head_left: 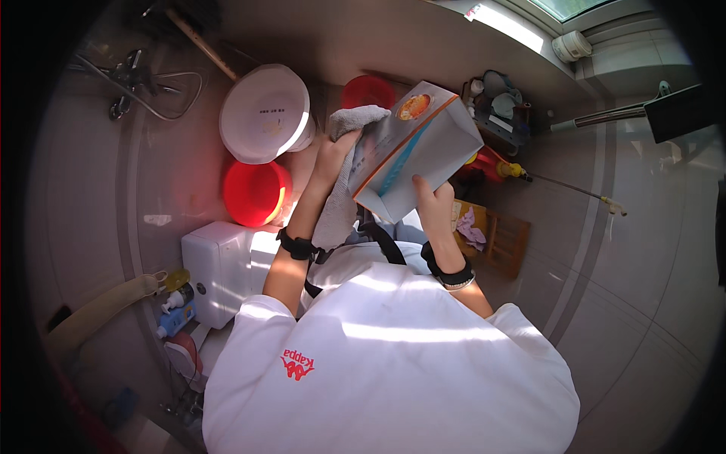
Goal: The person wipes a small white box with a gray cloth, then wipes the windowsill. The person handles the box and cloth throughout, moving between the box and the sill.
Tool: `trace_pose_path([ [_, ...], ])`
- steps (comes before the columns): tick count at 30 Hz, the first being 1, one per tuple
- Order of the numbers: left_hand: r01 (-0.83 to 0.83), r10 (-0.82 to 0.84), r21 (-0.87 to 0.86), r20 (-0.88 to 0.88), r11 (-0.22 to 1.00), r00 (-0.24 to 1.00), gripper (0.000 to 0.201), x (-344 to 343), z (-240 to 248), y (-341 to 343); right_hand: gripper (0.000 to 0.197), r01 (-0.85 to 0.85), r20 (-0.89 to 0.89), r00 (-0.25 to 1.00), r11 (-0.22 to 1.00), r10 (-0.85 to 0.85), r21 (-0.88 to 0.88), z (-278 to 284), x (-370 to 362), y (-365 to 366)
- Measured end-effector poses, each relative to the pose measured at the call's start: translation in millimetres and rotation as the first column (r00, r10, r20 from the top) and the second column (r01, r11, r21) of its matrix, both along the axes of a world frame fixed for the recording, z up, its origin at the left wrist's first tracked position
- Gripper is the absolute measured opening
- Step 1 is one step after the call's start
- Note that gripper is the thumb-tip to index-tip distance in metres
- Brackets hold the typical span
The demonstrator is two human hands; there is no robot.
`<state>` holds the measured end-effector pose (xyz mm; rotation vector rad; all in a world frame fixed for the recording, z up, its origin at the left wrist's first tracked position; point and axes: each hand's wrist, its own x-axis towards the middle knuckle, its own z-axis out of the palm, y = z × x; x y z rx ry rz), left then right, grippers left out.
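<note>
In front of my chest I hold a white cardboard box [445, 145] with orange edges, a blue stripe and a round orange picture. It is tilted. My right hand [435, 206] grips its near side, with the thumb lying on the face. A grey towel [335, 217] is in my left hand [335, 155]; one end folds over the hand against the box's left side, and the rest hangs down along my forearm. The left fingertips are hidden behind the towel and box.
A white bucket [265, 113] and a red basin [257, 194] stand to the left, near a white cabinet [215, 261]. Another red container [368, 92] sits behind the box. Rightward are a red sprayer [495, 165], a wooden stool [505, 244] with a pink cloth, and a cluttered rack [499, 113].
</note>
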<state>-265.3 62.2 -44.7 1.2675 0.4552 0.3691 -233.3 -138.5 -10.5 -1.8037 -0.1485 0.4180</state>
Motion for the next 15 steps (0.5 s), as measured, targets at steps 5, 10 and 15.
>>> trace_pose_path([
  [5,0.032,-0.173,-0.552,-0.204,0.834,0.964,0.047,12,12,12,0.027,0.137,-0.214,0.971,0.981,-0.106,0.139,-2,2,-7],
  [10,0.266,-0.233,0.224,-0.163,0.938,0.959,0.091,-6,50,-21,0.022,0.345,-0.443,0.870,0.910,-0.218,0.229,-1,29,-8],
  [15,0.069,-0.224,-0.687,-0.139,0.723,0.965,0.058,78,-2,-2,0.025,0.532,-0.483,0.779,0.830,-0.400,0.171,-3,61,0],
])
